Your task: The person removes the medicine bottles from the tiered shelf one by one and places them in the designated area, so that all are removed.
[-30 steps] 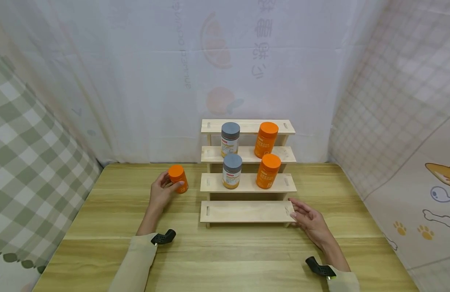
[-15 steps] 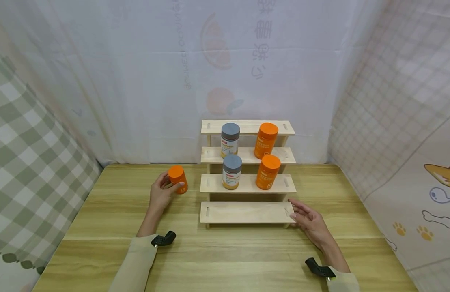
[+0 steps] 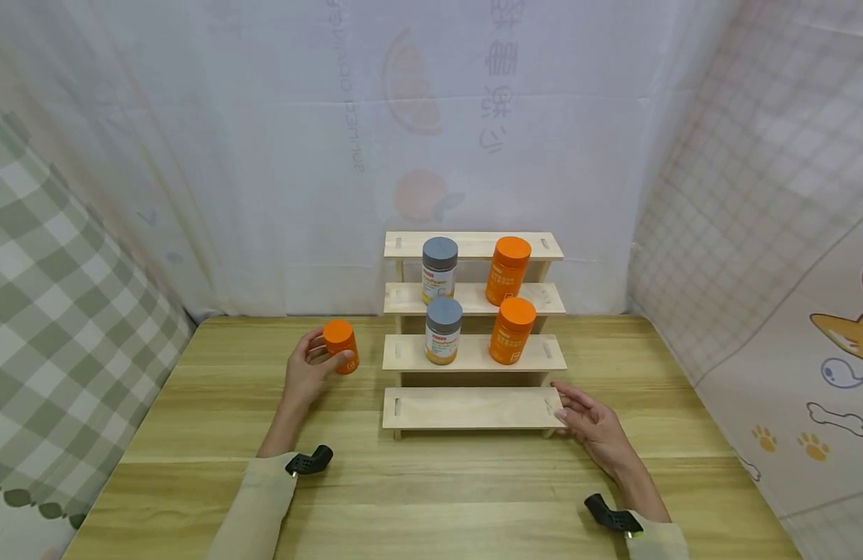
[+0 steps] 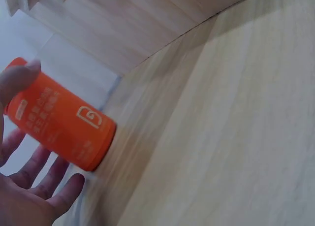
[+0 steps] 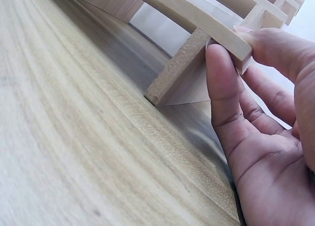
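Note:
Left of the wooden stepped rack [image 3: 473, 408], my left hand [image 3: 308, 373] holds an orange jar [image 3: 342, 348] with an orange lid. In the left wrist view, the thumb lies across the orange jar [image 4: 64, 122] near its lid, with other fingers behind and below it. My right hand [image 3: 595, 428] pinches the right end of the rack's lowest step. The right wrist view shows thumb and fingers around the corner of that wooden board [image 5: 231, 44]. Two orange jars [image 3: 511, 330] stand on the rack's right side, beside two grey-lidded jars [image 3: 443, 332] on its left.
The rack stands on a wood-grain table [image 3: 431, 498]. Behind it hangs a pale printed curtain [image 3: 291, 171]. A green checked cloth [image 3: 60, 272] slopes down on the left, and a patterned cloth [image 3: 767, 311] borders the right.

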The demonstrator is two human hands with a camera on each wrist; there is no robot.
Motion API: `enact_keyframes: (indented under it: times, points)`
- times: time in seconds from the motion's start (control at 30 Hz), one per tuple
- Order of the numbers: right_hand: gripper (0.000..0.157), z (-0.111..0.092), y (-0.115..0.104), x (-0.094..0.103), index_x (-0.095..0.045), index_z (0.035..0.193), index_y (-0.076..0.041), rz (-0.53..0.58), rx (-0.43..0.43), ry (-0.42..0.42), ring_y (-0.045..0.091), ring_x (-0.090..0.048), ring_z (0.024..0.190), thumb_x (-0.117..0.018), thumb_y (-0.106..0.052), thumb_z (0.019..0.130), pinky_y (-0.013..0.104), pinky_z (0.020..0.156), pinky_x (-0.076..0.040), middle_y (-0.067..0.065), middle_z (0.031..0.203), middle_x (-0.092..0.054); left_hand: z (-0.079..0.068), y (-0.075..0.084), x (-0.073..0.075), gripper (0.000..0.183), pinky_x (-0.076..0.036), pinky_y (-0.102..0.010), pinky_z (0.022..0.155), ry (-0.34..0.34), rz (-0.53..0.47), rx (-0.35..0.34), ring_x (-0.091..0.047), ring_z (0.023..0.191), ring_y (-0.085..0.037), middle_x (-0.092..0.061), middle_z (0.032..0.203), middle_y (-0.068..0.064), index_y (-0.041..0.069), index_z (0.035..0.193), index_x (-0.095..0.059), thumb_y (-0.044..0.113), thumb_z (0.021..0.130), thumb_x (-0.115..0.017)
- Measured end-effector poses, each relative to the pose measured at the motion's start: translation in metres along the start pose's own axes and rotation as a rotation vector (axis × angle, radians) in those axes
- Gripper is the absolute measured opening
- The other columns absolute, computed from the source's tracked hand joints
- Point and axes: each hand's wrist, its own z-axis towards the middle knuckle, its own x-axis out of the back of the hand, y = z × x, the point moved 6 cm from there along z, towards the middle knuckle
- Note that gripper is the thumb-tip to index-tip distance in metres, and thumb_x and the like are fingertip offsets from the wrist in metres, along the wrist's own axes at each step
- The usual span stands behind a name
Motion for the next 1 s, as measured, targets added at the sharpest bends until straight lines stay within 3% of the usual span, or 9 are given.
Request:
enact_keyframes:
  times: [0.23, 0.37, 0.63, 1.0]
  points:
    - [0.054, 0.000, 0.001, 0.001, -0.035, 0.154, 0.008, 0.003, -0.001, 0.003, 0.007, -0.070, 0.101, -0.054, 0.002, 0.104, 0.026, 0.078, -0.063, -0.005, 0.120, -0.068, -0.004, 0.013, 0.010, 0.076, -0.047, -0.026, 0.106, -0.001, -0.005, -0.005, -0.049, 0.139, -0.029, -0.047, 0.151, -0.012, 0.016, 0.156, -0.040, 0.027, 0.092, -0.079]
    - [0.055, 0.000, 0.002, 0.002, -0.033, 0.154, 0.009, -0.002, -0.009, 0.006, 0.006, -0.070, 0.101, -0.054, 0.002, 0.104, 0.026, 0.078, -0.063, -0.006, 0.120, -0.068, -0.004, 0.026, 0.013, 0.073, -0.044, -0.023, 0.107, -0.004, -0.021, -0.046, -0.046, 0.142, -0.028, -0.047, 0.153, -0.012, 0.014, 0.156, -0.039, 0.026, 0.095, -0.076]
    - [0.055, -0.001, 0.002, 0.001, -0.037, 0.154, 0.004, -0.017, -0.034, 0.032, 0.007, -0.070, 0.101, -0.056, -0.001, 0.104, 0.026, 0.078, -0.063, -0.007, 0.121, -0.068, -0.005, 0.046, 0.016, 0.069, -0.033, -0.051, 0.125, -0.010, -0.017, -0.175, -0.038, 0.148, -0.035, -0.044, 0.155, -0.017, 0.011, 0.154, -0.043, 0.022, 0.095, -0.075]
    - [0.052, 0.001, 0.003, 0.001, -0.041, 0.153, 0.002, -0.016, -0.033, 0.036, 0.007, -0.070, 0.100, -0.056, 0.000, 0.104, 0.026, 0.078, -0.063, -0.006, 0.119, -0.068, -0.013, 0.087, 0.010, 0.068, -0.033, -0.051, 0.125, -0.036, 0.026, -0.316, -0.041, 0.146, -0.030, -0.047, 0.155, -0.015, 0.013, 0.154, -0.044, 0.021, 0.095, -0.076]
